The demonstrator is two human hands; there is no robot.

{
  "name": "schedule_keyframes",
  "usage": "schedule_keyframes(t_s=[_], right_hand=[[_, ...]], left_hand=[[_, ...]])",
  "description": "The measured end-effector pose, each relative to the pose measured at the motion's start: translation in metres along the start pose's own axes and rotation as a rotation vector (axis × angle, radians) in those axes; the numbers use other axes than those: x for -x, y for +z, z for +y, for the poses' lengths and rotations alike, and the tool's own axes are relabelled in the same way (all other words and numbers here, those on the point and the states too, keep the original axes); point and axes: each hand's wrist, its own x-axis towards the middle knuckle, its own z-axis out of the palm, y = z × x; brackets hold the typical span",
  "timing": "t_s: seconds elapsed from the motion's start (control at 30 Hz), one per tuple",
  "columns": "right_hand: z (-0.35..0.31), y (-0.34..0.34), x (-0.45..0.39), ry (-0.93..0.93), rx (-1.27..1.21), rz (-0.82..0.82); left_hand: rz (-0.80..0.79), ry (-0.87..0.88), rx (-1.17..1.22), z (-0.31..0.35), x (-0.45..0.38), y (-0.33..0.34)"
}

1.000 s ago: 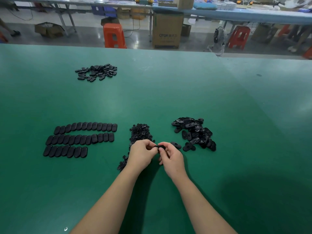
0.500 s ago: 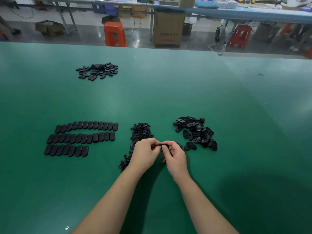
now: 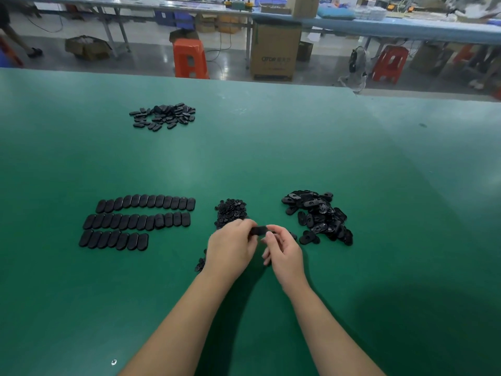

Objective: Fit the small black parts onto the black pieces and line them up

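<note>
Both hands meet over the green table and pinch one black oval piece between them. My left hand holds its left end, my right hand its right end. Just beyond my left hand lies a heap of small black parts. A loose pile of black oval pieces sits to the right of my right hand. Three rows of lined-up black pieces lie to the left. Whether a small part sits in the held piece is hidden by my fingers.
Another scatter of black pieces lies far back on the left. A few small parts trail out below my left wrist. Beyond the table's far edge stand an orange stool, a cardboard box and a long blue bench.
My hands stayed together near the small parts. My fingers have parted a little, so the black piece now shows more plainly between them.
</note>
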Motion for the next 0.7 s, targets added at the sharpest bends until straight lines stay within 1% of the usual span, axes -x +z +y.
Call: schedule_keyframes(t_s=[0.1,0.2,0.33,0.43,0.57,0.7], right_hand=[[-0.001,0.000,0.002,0.011,0.027,0.010],[-0.002,-0.001,0.004,0.009,0.091,-0.006],[-0.005,-0.001,0.005,0.002,0.123,-0.011],[-0.006,-0.001,0.006,0.009,0.130,-0.010],[-0.006,-0.001,0.007,0.013,0.134,-0.004],[-0.006,0.000,0.007,0.011,0.143,-0.004]], left_hand=[[0.116,-0.257,0.019,-0.023,0.001,-0.017],[0.154,-0.488,-0.024,-0.066,0.012,-0.031],[0.139,-0.650,-0.106,-0.111,0.035,-0.042],[0.089,-0.682,-0.162,-0.122,0.046,-0.045],[0.058,-0.573,-0.182,-0.122,0.053,-0.047],[0.061,-0.583,-0.199,-0.124,0.055,-0.047]])
